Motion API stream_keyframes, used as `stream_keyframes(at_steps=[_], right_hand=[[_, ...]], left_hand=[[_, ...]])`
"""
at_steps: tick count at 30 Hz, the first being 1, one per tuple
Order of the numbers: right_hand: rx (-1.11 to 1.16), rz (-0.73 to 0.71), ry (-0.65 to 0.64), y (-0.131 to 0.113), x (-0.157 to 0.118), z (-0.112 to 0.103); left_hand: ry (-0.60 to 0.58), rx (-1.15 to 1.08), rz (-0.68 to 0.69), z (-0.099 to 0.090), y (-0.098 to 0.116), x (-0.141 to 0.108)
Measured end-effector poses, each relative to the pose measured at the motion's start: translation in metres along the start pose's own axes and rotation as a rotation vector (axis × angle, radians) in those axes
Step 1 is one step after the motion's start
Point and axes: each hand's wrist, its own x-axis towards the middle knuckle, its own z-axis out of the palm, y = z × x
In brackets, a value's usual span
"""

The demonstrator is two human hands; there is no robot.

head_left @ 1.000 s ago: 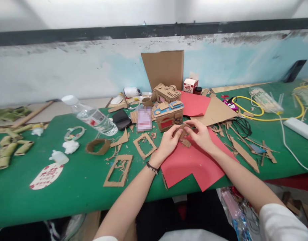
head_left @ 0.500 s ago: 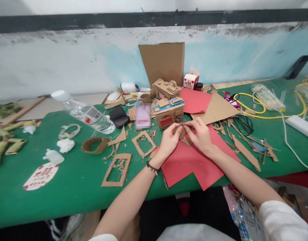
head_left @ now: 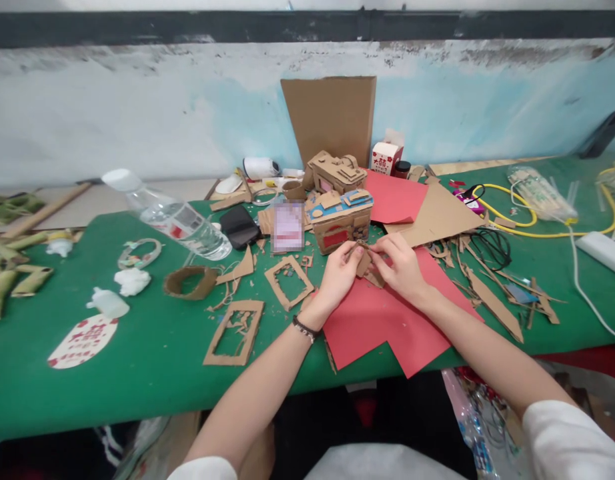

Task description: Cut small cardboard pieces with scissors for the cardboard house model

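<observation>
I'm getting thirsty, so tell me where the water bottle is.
In the head view, the water bottle is left of centre on the green table, beside the black case.

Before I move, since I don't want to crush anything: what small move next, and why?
Perhaps steady the small cardboard piece with the left hand while the right hand eases slightly: fingertips of both crowd it above the red paper.
</observation>
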Motion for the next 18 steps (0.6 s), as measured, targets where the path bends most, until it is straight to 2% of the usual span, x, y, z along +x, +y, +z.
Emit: stream_keyframes(at_steps=[4,6,14,16,18], right_hand=[[0.109,0.084,-0.018,0.003,0.002,-0.003],[0.152,0.088,-0.037,0.002,0.000,-0.003],[0.043,-0.165,-0.047,-0.003,-0.007,0.002],[0.023,-0.144,-0.028,-0.001,-0.006,0.000],[0.008,-0.056,0.048,0.000,-0.004,-0.002]], left_hand=[[-0.115,-0.062,-0.077,0.004,-0.002,-0.001],[-0.122,-0.058,-0.086,0.006,-0.002,-0.002],[-0.102,-0.075,-0.076,0.008,0.004,-0.007],[-0.100,-0.150,-0.136,0.009,0.007,-0.007],[-0.099,-0.236,-0.206,0.009,0.010,-0.008]])
